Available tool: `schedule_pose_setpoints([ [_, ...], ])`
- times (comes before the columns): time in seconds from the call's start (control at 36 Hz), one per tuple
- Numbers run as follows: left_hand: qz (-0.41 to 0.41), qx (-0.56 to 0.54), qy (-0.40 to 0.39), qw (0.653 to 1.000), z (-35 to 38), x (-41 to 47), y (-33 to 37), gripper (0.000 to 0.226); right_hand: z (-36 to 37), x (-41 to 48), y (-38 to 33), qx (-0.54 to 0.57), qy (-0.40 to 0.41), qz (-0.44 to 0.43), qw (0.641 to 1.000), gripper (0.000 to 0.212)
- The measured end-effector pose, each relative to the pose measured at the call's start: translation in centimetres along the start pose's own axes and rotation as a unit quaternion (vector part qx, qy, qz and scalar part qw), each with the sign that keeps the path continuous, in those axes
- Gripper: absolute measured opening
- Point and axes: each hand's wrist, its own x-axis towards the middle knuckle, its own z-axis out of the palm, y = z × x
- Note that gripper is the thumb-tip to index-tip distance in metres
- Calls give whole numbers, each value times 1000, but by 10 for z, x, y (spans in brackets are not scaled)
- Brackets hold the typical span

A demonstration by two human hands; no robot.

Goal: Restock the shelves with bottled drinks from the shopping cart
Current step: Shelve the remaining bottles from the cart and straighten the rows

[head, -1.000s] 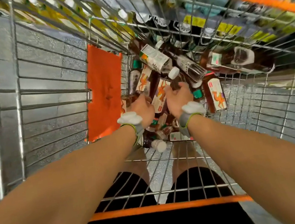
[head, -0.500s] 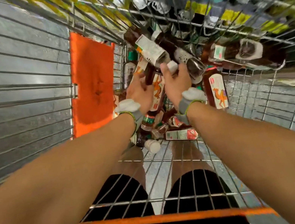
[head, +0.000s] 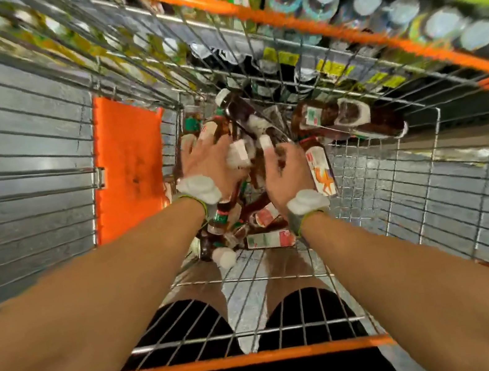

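Note:
Several brown bottled drinks (head: 342, 117) with white caps and labels lie piled at the bottom of the wire shopping cart (head: 405, 176). Both my hands reach down into the pile. My left hand (head: 206, 162) lies over a brown bottle with a white label (head: 237, 155), its fingers spread over it and gripping it; the view is blurred here. My right hand (head: 283, 172) curls round the neck of a brown bottle whose white cap (head: 265, 141) sticks out above my fingers. A store shelf (head: 368, 5) with rows of white-capped bottles stands behind the cart's far edge.
An orange flap (head: 129, 169) hangs on the cart's left inner wall. Orange rims run along the far edge (head: 289, 18) and the near edge (head: 251, 359). The cart's right half shows bare wire floor. My legs stand below the near end.
Both hands have moved up and toward the far end of the pile. The camera tilted up, bringing the shelf bottles into view.

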Motion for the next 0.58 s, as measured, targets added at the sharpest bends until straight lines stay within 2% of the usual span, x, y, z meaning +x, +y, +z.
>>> schedule_pose_setpoints([
  [0.06,-91,-93,-47,990,8,-3,-6,75,3,16,2,-56,10,-19,998,35],
  [0.11,-154,-196,-49,967,16,-8,-13,70,10,31,4,-109,1,-30,994,36],
  [0.17,-195,-257,-26,946,22,-11,-14,47,14,41,5,-160,-20,-42,986,49],
  [0.19,-216,-279,-23,935,23,-10,-14,50,18,46,6,-180,-38,-46,982,56],
  [0.22,-230,-294,-24,927,26,-8,-14,62,22,49,7,-200,-56,-46,977,62],
  [0.25,-247,-301,-27,921,27,-7,-13,76,26,51,8,-220,-69,-43,972,66],
  [0.31,-273,-314,-22,909,34,-2,-14,89,31,54,8,-259,-67,-34,963,71],
  [0.36,-290,-320,-12,902,33,2,-11,88,29,54,8,-288,-52,-32,956,71],
  [0.44,-313,-313,-3,897,33,9,-13,84,36,44,11,-311,-79,-8,947,74],
  [0.58,-307,-307,7,901,40,12,-14,84,44,31,21,-294,-96,73,948,96],
])
